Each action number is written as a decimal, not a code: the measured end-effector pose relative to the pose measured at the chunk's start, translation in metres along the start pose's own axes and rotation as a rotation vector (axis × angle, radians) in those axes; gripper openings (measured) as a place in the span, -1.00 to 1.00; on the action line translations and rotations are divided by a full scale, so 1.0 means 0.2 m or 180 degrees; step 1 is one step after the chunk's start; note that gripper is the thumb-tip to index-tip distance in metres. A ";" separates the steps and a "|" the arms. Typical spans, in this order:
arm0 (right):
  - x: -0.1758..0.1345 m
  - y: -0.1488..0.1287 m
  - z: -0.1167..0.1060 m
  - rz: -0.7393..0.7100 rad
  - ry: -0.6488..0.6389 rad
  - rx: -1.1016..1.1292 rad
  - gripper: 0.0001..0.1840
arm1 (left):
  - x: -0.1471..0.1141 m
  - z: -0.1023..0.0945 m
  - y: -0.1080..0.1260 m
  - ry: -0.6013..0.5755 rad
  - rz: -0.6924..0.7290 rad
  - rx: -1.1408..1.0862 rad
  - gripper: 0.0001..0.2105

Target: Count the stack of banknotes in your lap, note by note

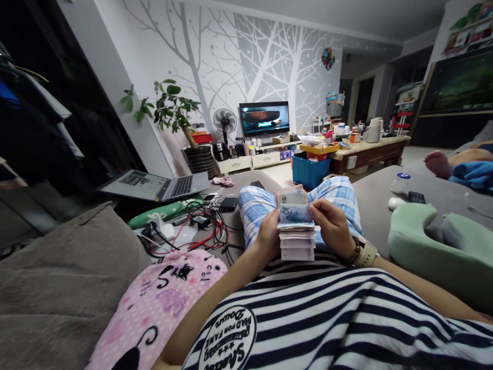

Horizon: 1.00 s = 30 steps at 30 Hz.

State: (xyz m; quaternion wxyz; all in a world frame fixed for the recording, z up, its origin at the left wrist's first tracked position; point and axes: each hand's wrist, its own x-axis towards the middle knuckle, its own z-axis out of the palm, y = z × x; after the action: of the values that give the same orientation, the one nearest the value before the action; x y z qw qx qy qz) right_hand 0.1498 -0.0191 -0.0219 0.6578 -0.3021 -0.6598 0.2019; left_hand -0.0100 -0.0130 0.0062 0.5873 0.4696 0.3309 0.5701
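A stack of banknotes (297, 237) is held over my lap, its notes fanned in steps toward my body. My left hand (268, 231) is closed round the stack's left side. On top lies a bluish note (293, 213), and a paler note stands up behind it. At the right edge of the bluish note, my right hand (330, 222) pinches with thumb and forefinger. A bead bracelet and a pale watch (366, 253) are on the right wrist. Under the notes are blue-and-white plaid trousers (252, 208).
Left of me lie tangled cables (211, 226), an open laptop (159, 185) and a pink patterned cloth (165, 303). At right are a green neck pillow (435, 241), a white mouse (396, 203) and another person's foot (438, 164). A blue bin (310, 172) stands ahead.
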 end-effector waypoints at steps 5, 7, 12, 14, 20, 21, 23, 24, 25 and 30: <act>-0.01 -0.02 -0.01 -0.0151 -0.0154 -0.0075 -0.70 | 0.02 0.01 -0.01 -0.0306 -0.0516 -0.0783 -0.84; -0.02 -0.02 -0.01 -0.0173 -0.0219 -0.0084 -0.69 | 0.03 0.01 -0.02 -0.0387 -0.0678 -0.0953 -0.83; -0.02 -0.02 -0.01 -0.0306 -0.0392 -0.0080 -0.69 | 0.05 0.00 -0.02 -0.0010 -0.0728 -0.0953 -0.92; -0.02 -0.02 -0.01 -0.0358 -0.0443 -0.0060 -0.69 | 0.05 0.00 -0.02 0.0121 -0.0683 -0.0927 -0.95; -0.01 -0.03 -0.02 -0.0430 -0.0512 -0.0045 -0.67 | 0.05 0.01 -0.01 0.0050 -0.0662 -0.1007 -0.97; -0.01 -0.03 -0.02 -0.0420 -0.0528 -0.0055 -0.66 | 0.04 0.02 -0.01 0.0066 -0.0650 -0.0992 -0.97; -0.01 -0.03 -0.02 -0.0395 -0.0559 -0.0062 -0.63 | 0.04 0.02 -0.01 0.0108 -0.0619 -0.0955 -0.98; -0.01 -0.03 -0.02 -0.0387 -0.0577 -0.0056 -0.62 | 0.04 0.02 -0.01 0.0127 -0.0598 -0.0943 -0.96; -0.01 -0.03 -0.02 -0.0386 -0.0596 -0.0043 -0.62 | 0.04 0.02 -0.01 0.0143 -0.0582 -0.0935 -0.95; -0.01 -0.04 -0.02 -0.0413 -0.0675 0.0033 -0.62 | 0.06 0.01 -0.03 0.0108 -0.0561 -0.0926 -0.96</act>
State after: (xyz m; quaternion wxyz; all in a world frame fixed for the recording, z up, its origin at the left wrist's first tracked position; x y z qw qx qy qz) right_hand 0.1525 -0.0268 -0.0178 0.5976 -0.2323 -0.7427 0.1931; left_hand -0.0054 -0.0013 0.0034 0.6912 0.3390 0.2946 0.5661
